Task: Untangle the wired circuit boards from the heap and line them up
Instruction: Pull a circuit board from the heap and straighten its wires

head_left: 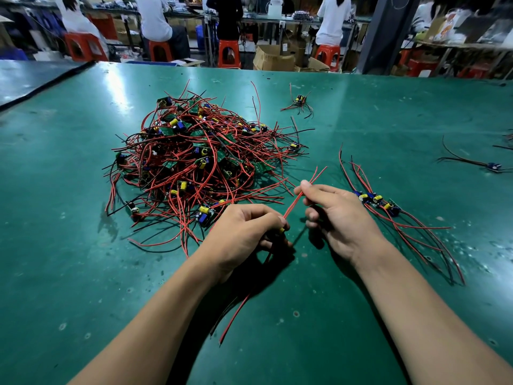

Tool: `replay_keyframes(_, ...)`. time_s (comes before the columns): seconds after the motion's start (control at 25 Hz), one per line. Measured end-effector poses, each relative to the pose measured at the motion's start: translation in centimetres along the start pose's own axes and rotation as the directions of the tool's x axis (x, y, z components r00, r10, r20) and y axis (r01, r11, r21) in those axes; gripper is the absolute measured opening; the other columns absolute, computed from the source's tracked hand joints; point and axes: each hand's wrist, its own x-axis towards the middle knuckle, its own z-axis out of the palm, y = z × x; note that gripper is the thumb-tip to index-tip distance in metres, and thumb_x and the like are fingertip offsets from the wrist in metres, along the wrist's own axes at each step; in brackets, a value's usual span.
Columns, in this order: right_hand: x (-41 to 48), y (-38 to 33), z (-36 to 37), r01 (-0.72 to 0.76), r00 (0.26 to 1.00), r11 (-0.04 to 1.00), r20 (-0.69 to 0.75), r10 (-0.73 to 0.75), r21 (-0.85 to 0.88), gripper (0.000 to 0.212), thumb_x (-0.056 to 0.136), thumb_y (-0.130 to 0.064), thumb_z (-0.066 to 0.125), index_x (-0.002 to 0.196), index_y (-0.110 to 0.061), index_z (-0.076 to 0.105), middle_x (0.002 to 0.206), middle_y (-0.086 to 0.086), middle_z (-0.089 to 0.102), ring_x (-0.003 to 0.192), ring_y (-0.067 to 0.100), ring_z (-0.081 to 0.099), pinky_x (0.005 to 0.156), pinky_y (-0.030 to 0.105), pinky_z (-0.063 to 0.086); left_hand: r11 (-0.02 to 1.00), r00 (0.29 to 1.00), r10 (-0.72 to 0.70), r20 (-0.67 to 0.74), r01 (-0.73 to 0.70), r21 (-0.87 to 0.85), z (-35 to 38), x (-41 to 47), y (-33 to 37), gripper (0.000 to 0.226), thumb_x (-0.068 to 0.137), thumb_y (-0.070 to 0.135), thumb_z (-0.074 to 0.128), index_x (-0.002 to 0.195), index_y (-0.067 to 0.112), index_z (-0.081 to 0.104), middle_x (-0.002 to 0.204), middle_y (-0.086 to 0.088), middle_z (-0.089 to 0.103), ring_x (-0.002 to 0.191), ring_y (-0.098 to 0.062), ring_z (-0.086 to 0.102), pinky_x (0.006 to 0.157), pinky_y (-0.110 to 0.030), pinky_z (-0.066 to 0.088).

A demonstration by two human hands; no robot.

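Observation:
A heap of small green circuit boards (194,154) with tangled red and black wires lies left of centre on the green table (361,112). My left hand (244,234) is closed around one board, mostly hidden in the fist, with a yellow part peeking out. Its red wires (295,202) run up to my right hand (336,212), which pinches them between thumb and fingers. More wires trail down below my left hand. To the right, a few boards (376,200) lie side by side in a row, their wires stretched out.
A lone wired board (300,100) lies behind the heap and another (494,165) at the far right. A second table (33,76) adjoins on the left. People sit on red stools (229,52) among cardboard boxes beyond the far edge.

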Motion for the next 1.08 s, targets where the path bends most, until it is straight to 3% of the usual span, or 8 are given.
replay_keyframes(0.2,0.3,-0.5,-0.2,-0.128,0.992,0.961,0.022,0.127,0.246,0.018,0.071,-0.025,0.075,0.062,-0.01,0.071,0.056,-0.005,0.046,0.036,0.002,0.033,0.034,0.014,0.028,1.0,1.0,-0.007,0.025,0.007,-0.003,0.2,-0.1,0.2,0.022,0.088,0.0,0.059,0.071,0.006,0.071,0.062,-0.01,0.062,0.054,-0.015,0.055,0.051,-0.019,0.048)
replay_keyframes(0.56,0.6,-1.4,-0.8,-0.241,0.968,0.783,0.08,0.239,0.574,0.023,0.076,-0.018,0.067,0.06,-0.006,0.056,0.065,-0.004,0.03,0.031,0.003,0.029,0.03,0.014,0.024,0.998,0.997,-0.008,0.07,0.004,0.069,0.4,-0.4,0.2,0.023,0.09,0.002,0.059,0.072,0.007,0.073,0.061,-0.006,0.064,0.055,-0.015,0.054,0.052,-0.017,0.046)
replay_keyframes(0.72,0.5,-1.8,-1.1,-0.231,0.969,0.771,0.067,0.239,0.594,0.019,0.076,-0.017,0.067,0.066,-0.005,0.056,0.067,-0.004,0.031,0.033,0.002,0.03,0.031,0.014,0.026,0.996,0.998,-0.002,0.066,-0.004,0.094,0.2,-0.4,0.2,0.022,0.089,0.003,0.06,0.072,0.007,0.072,0.059,-0.004,0.065,0.052,-0.012,0.055,0.05,-0.016,0.043)
replay_keyframes(0.92,0.6,-1.6,-1.4,-0.231,0.966,0.755,0.056,0.251,0.613,0.028,0.077,-0.018,0.067,0.053,-0.009,0.053,0.057,-0.004,0.033,0.029,0.003,0.025,0.03,0.014,0.02,0.994,0.996,0.001,0.086,-0.01,0.107,0.2,-0.4,-0.1,0.021,0.089,0.003,0.06,0.072,0.006,0.072,0.059,-0.005,0.065,0.052,-0.011,0.054,0.049,-0.015,0.042)
replay_keyframes(1.08,0.6,-1.3,-1.4,-0.13,0.988,0.901,-0.025,0.154,0.413,0.028,0.073,-0.037,0.074,0.069,-0.011,0.064,0.06,-0.005,0.042,0.037,0.003,0.031,0.035,0.014,0.026,0.999,1.0,0.007,0.022,-0.007,0.031,-0.1,-0.2,-0.5,0.019,0.089,0.004,0.062,0.073,0.007,0.072,0.066,-0.009,0.066,0.055,-0.011,0.058,0.052,-0.016,0.046)
